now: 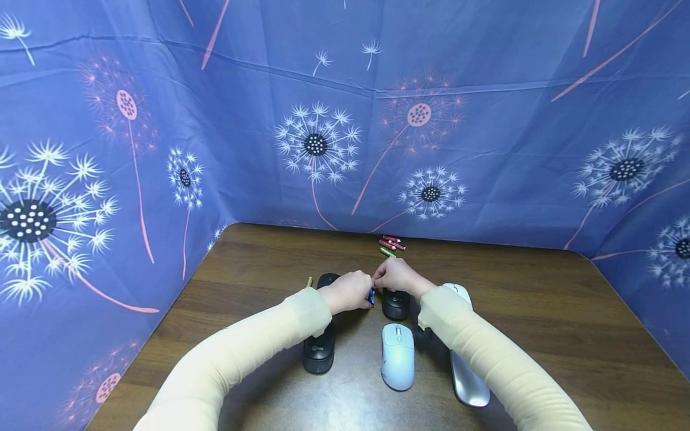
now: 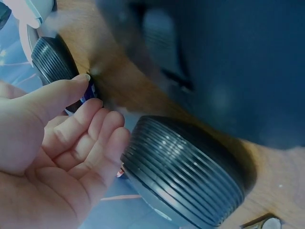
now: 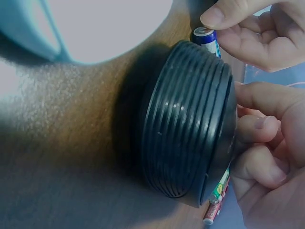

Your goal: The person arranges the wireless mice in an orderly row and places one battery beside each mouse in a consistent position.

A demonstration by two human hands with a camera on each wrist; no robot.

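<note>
1 blue battery (image 3: 209, 43) in left hand (image 1: 347, 292)

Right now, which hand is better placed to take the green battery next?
Probably the right hand: it is nearer to the green battery, while the left hand pinches the blue battery.

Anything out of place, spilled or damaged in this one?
Nothing looks spilled or damaged. Mildly odd at most: a gold battery lies alone near a black mouse, apart from the red batteries grouped at the back of the table.

Wood-grain table (image 1: 550, 299) holding black mice (image 1: 319, 354), pale mice (image 1: 398, 358), batteries (image 1: 387, 245)
</note>
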